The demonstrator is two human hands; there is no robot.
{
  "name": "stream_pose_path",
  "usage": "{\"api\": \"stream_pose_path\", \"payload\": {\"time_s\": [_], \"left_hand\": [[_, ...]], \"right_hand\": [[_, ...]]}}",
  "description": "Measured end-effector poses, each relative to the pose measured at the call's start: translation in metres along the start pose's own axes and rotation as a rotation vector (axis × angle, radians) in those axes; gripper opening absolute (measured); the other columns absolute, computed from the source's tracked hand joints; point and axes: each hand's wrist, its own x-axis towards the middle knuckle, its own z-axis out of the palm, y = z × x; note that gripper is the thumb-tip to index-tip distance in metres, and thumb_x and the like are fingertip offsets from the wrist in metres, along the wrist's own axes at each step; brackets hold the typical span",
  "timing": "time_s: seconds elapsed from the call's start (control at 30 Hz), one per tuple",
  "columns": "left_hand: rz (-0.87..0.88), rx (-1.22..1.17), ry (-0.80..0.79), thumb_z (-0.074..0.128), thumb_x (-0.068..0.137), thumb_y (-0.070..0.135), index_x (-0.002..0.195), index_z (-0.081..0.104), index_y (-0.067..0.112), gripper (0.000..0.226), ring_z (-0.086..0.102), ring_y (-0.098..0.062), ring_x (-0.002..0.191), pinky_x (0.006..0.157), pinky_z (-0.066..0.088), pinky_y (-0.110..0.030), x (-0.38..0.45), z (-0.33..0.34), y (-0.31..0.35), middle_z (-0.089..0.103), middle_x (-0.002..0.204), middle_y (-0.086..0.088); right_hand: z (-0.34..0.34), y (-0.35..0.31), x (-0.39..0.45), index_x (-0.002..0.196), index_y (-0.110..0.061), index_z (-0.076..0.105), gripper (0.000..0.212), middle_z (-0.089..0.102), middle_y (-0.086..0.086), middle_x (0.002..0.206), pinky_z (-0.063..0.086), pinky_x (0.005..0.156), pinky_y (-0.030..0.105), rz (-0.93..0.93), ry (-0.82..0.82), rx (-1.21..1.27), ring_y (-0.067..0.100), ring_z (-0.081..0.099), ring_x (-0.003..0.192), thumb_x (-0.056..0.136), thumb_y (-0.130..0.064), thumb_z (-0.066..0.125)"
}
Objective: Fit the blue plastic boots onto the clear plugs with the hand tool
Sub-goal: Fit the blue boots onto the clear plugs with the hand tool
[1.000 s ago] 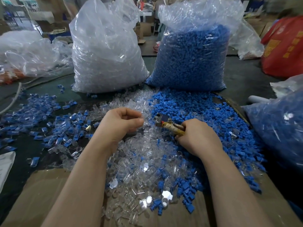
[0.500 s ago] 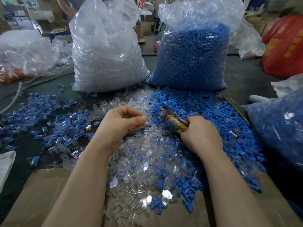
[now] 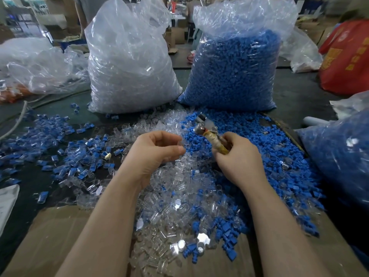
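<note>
Two hands are working over the heap in the middle of the table. Toward the left edge we are looking at scattered finished pieces [image 3: 65,154], blue and clear together. Our left hand [image 3: 153,154] is hovering with fingers curled and thumb meeting fingertips; whether it is pinching a plug we cannot tell. Clear plugs [image 3: 175,212] are lying piled beneath and between our wrists. Our right hand [image 3: 239,160] is gripping the tool [image 3: 209,130] by its wrapped handle, its metal head tilting up and away. Blue boots [image 3: 279,156] are spreading toward the right edge. Along the far edge are standing a clear bag [image 3: 129,62] and a blue bag [image 3: 235,68].
</note>
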Motion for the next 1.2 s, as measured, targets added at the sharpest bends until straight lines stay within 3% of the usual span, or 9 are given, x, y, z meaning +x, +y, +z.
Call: {"api": "stream_pose_path", "payload": {"time_s": [0.17,0.23,0.33,0.57,0.63,0.77,0.93,1.1,1.2], "left_hand": [[0.059,0.054,0.033,0.082,0.071,0.002,0.091,0.071,0.013,0.025,0.071,-0.021,0.082,0.08,0.059,-0.036,-0.001,0.009,0.0,0.076,0.091,-0.008],[0.072,0.052,0.032,0.082,0.072,0.001,0.093,0.069,0.013,0.027,0.071,-0.019,0.078,0.078,0.057,-0.038,-0.002,0.011,0.001,0.076,0.089,-0.005],[0.102,0.068,0.025,0.081,0.073,0.001,0.09,0.068,0.014,0.025,0.068,-0.015,0.071,0.068,0.055,-0.034,-0.003,0.012,0.003,0.076,0.085,-0.003],[0.174,0.077,0.023,0.082,0.069,-0.004,0.083,0.066,0.011,0.026,0.066,-0.008,0.063,0.056,0.05,-0.017,-0.006,0.019,0.005,0.072,0.074,-0.001],[0.201,0.088,0.012,0.082,0.068,-0.004,0.082,0.065,0.011,0.026,0.066,-0.008,0.064,0.059,0.05,-0.017,-0.006,0.022,0.005,0.072,0.075,0.0],[0.209,0.085,-0.007,0.084,0.067,0.003,0.082,0.068,0.014,0.024,0.066,-0.01,0.069,0.062,0.051,-0.02,-0.007,0.022,0.007,0.073,0.078,0.0],[0.229,0.087,0.029,0.08,0.074,0.0,0.081,0.069,0.018,0.022,0.067,-0.009,0.065,0.052,0.046,-0.013,-0.008,0.02,0.007,0.075,0.083,-0.003],[0.321,0.142,0.104,0.082,0.071,-0.006,0.086,0.064,0.012,0.03,0.07,-0.011,0.069,0.063,0.054,-0.019,-0.009,0.024,0.007,0.075,0.084,-0.003],[0.359,0.197,0.13,0.083,0.07,-0.003,0.089,0.065,0.015,0.031,0.068,-0.009,0.064,0.064,0.055,-0.018,-0.009,0.025,0.008,0.075,0.084,0.002]], "right_hand": [[-0.004,-0.015,-0.004,0.08,-0.023,0.063,0.013,0.059,-0.008,0.063,0.048,0.057,0.022,-0.064,-0.054,0.555,0.003,0.05,0.056,0.088,-0.018,0.071],[-0.006,-0.02,-0.007,0.08,-0.024,0.065,0.013,0.061,0.0,0.068,0.058,0.064,0.037,-0.07,-0.081,0.641,0.016,0.053,0.06,0.088,-0.017,0.072],[-0.007,-0.025,-0.01,0.078,-0.027,0.067,0.015,0.064,0.009,0.079,0.055,0.064,0.054,-0.083,-0.086,0.703,0.033,0.056,0.071,0.088,-0.018,0.074],[-0.003,-0.027,-0.01,0.078,-0.026,0.066,0.015,0.062,-0.007,0.066,0.048,0.055,0.02,-0.092,-0.111,0.751,0.004,0.053,0.06,0.087,-0.018,0.074],[-0.001,-0.026,-0.01,0.078,-0.024,0.065,0.014,0.058,-0.01,0.062,0.044,0.053,0.017,-0.091,-0.106,0.728,0.004,0.048,0.055,0.087,-0.019,0.074],[-0.001,-0.025,-0.009,0.078,-0.022,0.066,0.012,0.062,0.005,0.069,0.045,0.056,0.018,-0.112,-0.089,0.704,0.006,0.05,0.059,0.087,-0.019,0.074],[0.0,-0.023,-0.008,0.078,-0.024,0.065,0.014,0.056,-0.01,0.06,0.045,0.053,0.021,-0.093,-0.091,0.702,0.004,0.047,0.054,0.09,-0.021,0.071],[0.0,-0.024,-0.01,0.08,-0.019,0.066,0.011,0.057,0.003,0.064,0.039,0.05,0.016,-0.115,-0.077,0.694,0.005,0.043,0.053,0.089,-0.021,0.071],[0.002,-0.023,-0.009,0.083,-0.013,0.065,0.014,0.051,-0.008,0.056,0.035,0.047,0.015,-0.119,-0.07,0.672,0.002,0.037,0.048,0.089,-0.023,0.071]]}}
